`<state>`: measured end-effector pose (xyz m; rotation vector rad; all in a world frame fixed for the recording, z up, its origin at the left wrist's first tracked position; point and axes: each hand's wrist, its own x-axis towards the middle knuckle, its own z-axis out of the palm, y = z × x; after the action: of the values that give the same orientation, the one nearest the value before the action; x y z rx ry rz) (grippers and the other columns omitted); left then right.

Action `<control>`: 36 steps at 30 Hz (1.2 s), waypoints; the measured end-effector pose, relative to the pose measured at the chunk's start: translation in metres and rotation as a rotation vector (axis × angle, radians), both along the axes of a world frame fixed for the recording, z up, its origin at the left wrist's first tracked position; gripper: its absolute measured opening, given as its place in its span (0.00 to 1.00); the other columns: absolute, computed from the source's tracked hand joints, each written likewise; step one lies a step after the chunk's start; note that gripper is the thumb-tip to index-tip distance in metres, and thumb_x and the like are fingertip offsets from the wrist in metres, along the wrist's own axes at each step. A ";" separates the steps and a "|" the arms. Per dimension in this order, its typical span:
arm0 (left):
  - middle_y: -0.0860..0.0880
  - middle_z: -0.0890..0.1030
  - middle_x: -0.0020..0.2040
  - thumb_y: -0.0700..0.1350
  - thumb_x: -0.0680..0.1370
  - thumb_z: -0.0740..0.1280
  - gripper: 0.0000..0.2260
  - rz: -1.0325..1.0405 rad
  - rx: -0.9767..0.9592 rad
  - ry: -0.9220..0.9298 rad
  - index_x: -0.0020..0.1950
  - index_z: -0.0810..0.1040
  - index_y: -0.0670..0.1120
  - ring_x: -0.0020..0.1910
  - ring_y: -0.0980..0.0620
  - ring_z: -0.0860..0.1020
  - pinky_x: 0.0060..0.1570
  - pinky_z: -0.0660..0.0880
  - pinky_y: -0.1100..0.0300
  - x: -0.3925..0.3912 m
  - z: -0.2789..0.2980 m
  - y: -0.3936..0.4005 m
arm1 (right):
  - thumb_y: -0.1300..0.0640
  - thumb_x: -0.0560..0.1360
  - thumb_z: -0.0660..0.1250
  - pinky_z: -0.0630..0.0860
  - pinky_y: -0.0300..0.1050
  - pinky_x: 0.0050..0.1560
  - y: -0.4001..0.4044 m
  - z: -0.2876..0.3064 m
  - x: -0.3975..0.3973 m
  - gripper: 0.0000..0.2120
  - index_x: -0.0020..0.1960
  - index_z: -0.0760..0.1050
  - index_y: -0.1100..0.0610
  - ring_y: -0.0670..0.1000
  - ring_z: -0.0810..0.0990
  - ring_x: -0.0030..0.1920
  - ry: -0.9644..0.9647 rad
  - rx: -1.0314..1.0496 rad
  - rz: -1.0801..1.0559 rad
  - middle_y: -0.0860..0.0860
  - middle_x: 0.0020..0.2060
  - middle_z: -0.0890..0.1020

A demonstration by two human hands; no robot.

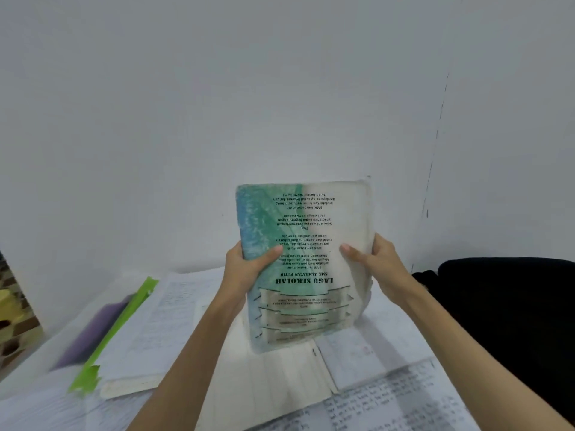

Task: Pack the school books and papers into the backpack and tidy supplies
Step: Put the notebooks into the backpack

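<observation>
I hold a stack of exercise books (pixel 306 262) upright over the table, its lower edge resting on the papers. The cover facing me is green and white with upside-down black print. My left hand (pixel 245 265) grips the stack's left edge, thumb on the cover. My right hand (pixel 378 262) grips the right edge, thumb also on the cover. A black backpack (pixel 510 321) lies at the right, beside my right forearm. Open books and printed papers (pixel 367 353) cover the table below the stack.
A thick open book (pixel 146 331) with a green folder (pixel 121 325) and a purple cover (pixel 90 334) beside it lies at the left. Printed sheets (pixel 398 402) lie near the front edge. A plain white wall stands close behind the table.
</observation>
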<state>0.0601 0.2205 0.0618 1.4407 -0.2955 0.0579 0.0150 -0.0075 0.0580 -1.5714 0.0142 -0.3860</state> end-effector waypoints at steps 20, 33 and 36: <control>0.34 0.79 0.58 0.30 0.71 0.63 0.22 -0.274 -0.037 0.825 0.66 0.71 0.35 0.49 0.37 0.80 0.37 0.81 0.49 -0.018 -0.096 -0.008 | 0.67 0.79 0.58 0.70 0.55 0.64 -0.068 -0.077 -0.048 0.21 0.68 0.70 0.50 0.56 0.70 0.66 0.361 0.336 0.063 0.54 0.67 0.71; 0.42 0.80 0.55 0.25 0.72 0.62 0.26 -0.255 -0.098 0.183 0.65 0.68 0.46 0.48 0.43 0.81 0.37 0.82 0.52 -0.021 0.003 -0.041 | 0.59 0.75 0.68 0.80 0.46 0.50 -0.050 0.005 -0.036 0.13 0.57 0.77 0.64 0.56 0.83 0.49 0.141 0.254 -0.050 0.58 0.50 0.83; 0.43 0.82 0.55 0.33 0.73 0.68 0.20 -0.211 -0.105 0.040 0.63 0.72 0.43 0.49 0.44 0.82 0.40 0.81 0.54 -0.015 0.034 -0.049 | 0.55 0.74 0.69 0.79 0.43 0.48 -0.049 0.046 -0.037 0.13 0.55 0.76 0.60 0.51 0.82 0.47 -0.050 0.178 -0.069 0.53 0.48 0.84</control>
<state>0.0447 0.1716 0.0960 1.2983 -0.4041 -0.1251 -0.0221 -0.0569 0.1036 -1.3883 0.0627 -0.4654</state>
